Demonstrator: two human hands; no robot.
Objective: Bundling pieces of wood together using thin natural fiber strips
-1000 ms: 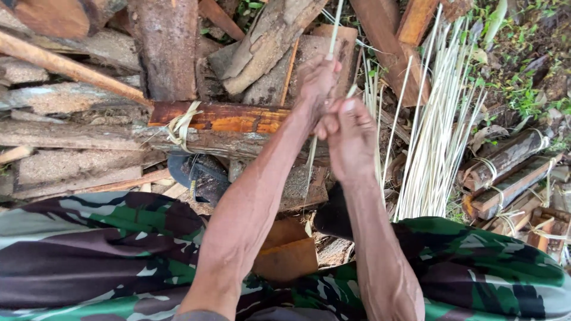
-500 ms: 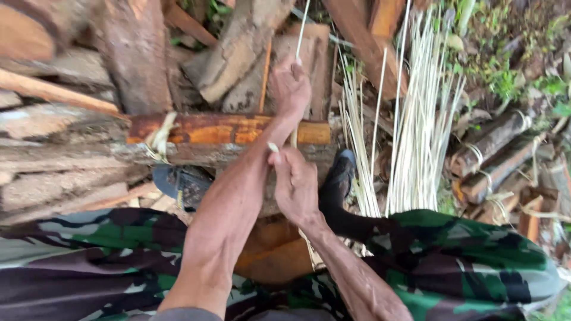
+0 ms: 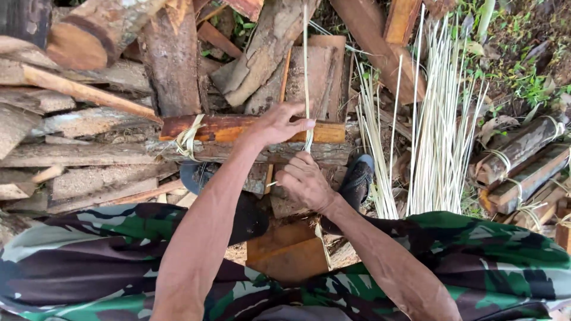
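Strip point(image 3: 306, 65) runs up toward twelve o'clock over the woodpile point(image 3: 119, 119). I see my left hand point(image 3: 278, 123) pinching it closed, my right hand point(image 3: 304, 181) fisted on it at six o'clock, and loose strips point(image 3: 437, 131) at three o'clock.

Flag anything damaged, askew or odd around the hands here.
Nothing stands out. The left hand and right hand grip a pale strip over a tied wood bundle; loose strips lean upright beside it.
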